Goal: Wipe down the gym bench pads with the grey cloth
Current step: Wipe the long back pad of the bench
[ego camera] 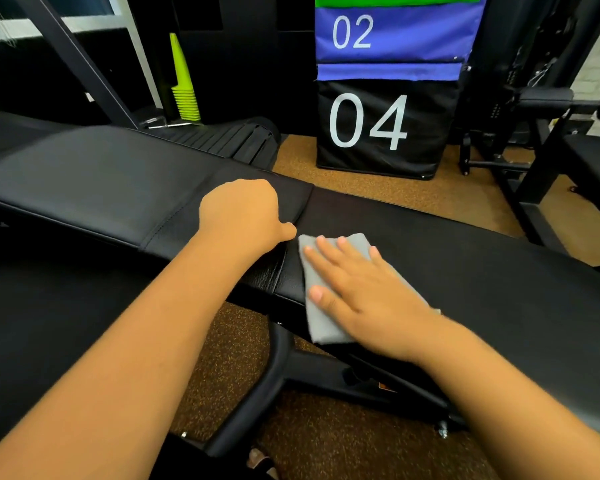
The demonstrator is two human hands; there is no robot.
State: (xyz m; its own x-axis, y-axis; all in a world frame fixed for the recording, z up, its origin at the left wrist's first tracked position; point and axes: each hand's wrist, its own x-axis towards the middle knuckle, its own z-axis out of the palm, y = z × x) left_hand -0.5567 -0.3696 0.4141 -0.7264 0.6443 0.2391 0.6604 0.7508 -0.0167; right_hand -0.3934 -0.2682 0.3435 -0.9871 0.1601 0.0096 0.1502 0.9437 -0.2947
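A black gym bench runs across the view in two pads: a left pad (94, 181) and a right pad (482, 271), meeting at a gap near the middle. A folded grey cloth (321, 323) lies on the left end of the right pad, draping a little over its near edge. My right hand (364, 292) presses flat on the cloth with straight, spread fingers. My left hand (243, 211) grips the right end of the left pad, fingers curled over its far side at the gap.
Stacked soft plyo boxes (385, 126) marked 02 and 04 stand behind the bench. A stack of lime cones (184, 84) sits at the back left. The bench's black frame (284, 375) lies below on brown speckled flooring. Another machine (541, 109) stands at the right.
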